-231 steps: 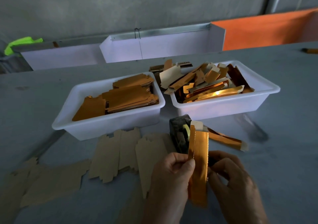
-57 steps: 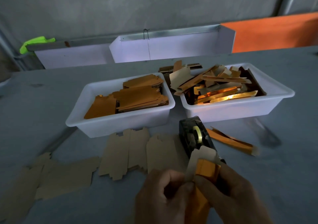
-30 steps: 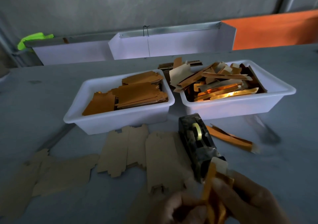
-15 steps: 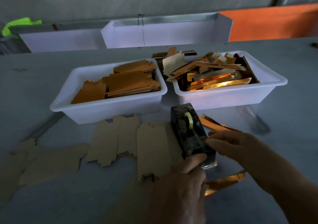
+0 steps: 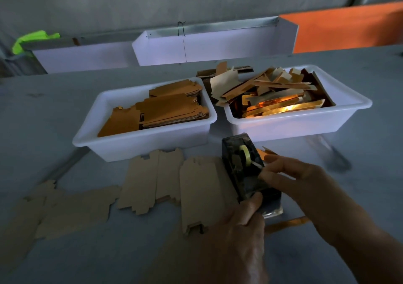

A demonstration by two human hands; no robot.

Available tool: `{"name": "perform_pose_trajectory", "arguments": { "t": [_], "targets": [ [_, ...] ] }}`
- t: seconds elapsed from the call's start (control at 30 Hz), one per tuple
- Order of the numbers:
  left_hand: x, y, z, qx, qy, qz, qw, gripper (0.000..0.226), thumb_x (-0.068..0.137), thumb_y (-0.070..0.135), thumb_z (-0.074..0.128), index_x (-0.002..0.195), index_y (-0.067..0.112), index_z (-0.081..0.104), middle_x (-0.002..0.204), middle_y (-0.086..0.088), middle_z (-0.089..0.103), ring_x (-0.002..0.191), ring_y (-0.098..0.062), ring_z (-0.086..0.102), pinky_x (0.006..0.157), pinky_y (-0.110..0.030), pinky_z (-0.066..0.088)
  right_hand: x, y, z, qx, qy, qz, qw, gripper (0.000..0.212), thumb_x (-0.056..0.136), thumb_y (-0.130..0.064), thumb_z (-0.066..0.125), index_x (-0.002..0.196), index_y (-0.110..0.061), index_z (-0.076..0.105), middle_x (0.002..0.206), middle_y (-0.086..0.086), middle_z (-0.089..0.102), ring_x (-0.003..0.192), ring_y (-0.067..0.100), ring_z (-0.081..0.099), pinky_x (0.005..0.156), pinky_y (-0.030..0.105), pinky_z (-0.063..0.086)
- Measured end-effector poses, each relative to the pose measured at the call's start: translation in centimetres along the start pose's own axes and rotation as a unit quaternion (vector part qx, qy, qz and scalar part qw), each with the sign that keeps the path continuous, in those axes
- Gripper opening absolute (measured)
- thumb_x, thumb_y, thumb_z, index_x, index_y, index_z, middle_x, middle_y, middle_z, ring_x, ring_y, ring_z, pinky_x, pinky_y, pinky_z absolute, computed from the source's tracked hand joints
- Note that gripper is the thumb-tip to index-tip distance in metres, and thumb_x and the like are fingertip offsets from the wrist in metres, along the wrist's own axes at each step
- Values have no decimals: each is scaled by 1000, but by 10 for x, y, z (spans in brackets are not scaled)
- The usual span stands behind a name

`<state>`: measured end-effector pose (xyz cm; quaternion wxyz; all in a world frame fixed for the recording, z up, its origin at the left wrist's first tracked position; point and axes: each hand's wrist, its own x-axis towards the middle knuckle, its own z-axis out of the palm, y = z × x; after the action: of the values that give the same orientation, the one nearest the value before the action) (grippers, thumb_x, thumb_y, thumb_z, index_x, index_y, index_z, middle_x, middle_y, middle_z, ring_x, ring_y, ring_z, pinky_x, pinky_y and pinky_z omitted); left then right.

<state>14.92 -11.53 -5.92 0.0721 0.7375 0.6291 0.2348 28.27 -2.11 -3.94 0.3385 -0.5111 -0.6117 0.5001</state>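
dispenser [image 5: 244, 170] is standing on the bench [image 5: 359, 152], long axis running away from the person | left hand [image 5: 235, 235] is gripping its near end, thumb on top | right hand [image 5: 290, 176], nearer the tape [image 5: 245, 156], is curling fingers at its loose end; cannot tell whether they are pinching it

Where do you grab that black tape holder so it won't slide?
Grip the tape dispenser by its low near end, coming from the near side, as the left hand does. The body is long and narrow, pointing away, with the tape roll in its taller far part, so that hold likely steadies it and leaves the tape free.
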Motion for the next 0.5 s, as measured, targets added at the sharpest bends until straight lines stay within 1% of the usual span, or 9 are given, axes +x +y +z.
{"name": "perform_pose_trajectory", "arguments": {
  "t": [0.07,0.17,0.23,0.27,0.3,0.37,0.43,0.47,0.5],
  "targets": [
    [-4,-2,3,-21,4,5,1000,39,48,29,91,83,29,76,120,24,63,82,7,67,59,-6,48,-5,3,-2,32,-8,12,999,11,80,-13,68,73,-16,75,107,-10,68,107,4,59,93,25,41],
    [-8,-3,8,-20,-9,25,999,47,54,32,89,99,31,75,127,25,59,96,8,64,72,-5,49,-16,10,-1,3,-16,31,999,10,80,-15,68,74,-17,76,116,-9,65,115,7,55,103,37,39],
    [-8,-3,7,-15,-6,36,999,36,64,32,82,99,31,75,129,25,57,98,8,63,72,-6,50,-22,12,1,-17,9,18,1000,12,78,-15,69,71,-22,75,113,-13,64,111,-1,56,95,24,42],
    [-8,-4,7,-7,-4,42,999,26,71,32,72,96,30,75,129,25,57,98,8,63,70,-7,50,-24,12,2,-44,31,-1,999,15,78,-15,70,68,-26,74,111,-16,64,107,-6,56,88,16,42],
    [-6,-3,5,8,-17,40,999,24,76,32,59,94,30,76,128,24,58,96,7,64,67,-8,51,-27,10,3,-81,51,-21,995,18,77,-15,71,65,-29,72,110,-18,62,104,-6,56,84,14,42],
    [-2,-1,-1,23,-38,32,999,35,77,32,44,89,29,76,126,23,61,92,5,66,61,-11,53,-29,11,6,-141,77,-51,986,22,76,-15,72,61,-31,70,111,-16,61,106,3,58,90,28,46],
    [-1,0,-5,20,-15,46,999,20,76,29,59,88,27,76,124,21,62,85,4,67,56,-13,52,-32,12,10,-155,74,-50,984,23,76,-14,72,64,-34,69,111,-14,61,106,7,59,90,33,47],
    [0,0,-6,13,-6,45,999,16,70,28,73,86,26,76,124,20,63,80,4,67,55,-12,51,-33,15,11,-155,70,-50,984,24,76,-13,73,63,-33,69,111,-14,61,104,8,60,88,27,47],
    [1,0,-8,9,-10,49,999,23,62,28,83,83,25,75,125,19,62,76,4,67,53,-12,50,-33,17,13,-157,70,-45,984,27,76,-12,73,58,-31,68,110,-13,61,102,9,61,84,18,45]
  ]
}}
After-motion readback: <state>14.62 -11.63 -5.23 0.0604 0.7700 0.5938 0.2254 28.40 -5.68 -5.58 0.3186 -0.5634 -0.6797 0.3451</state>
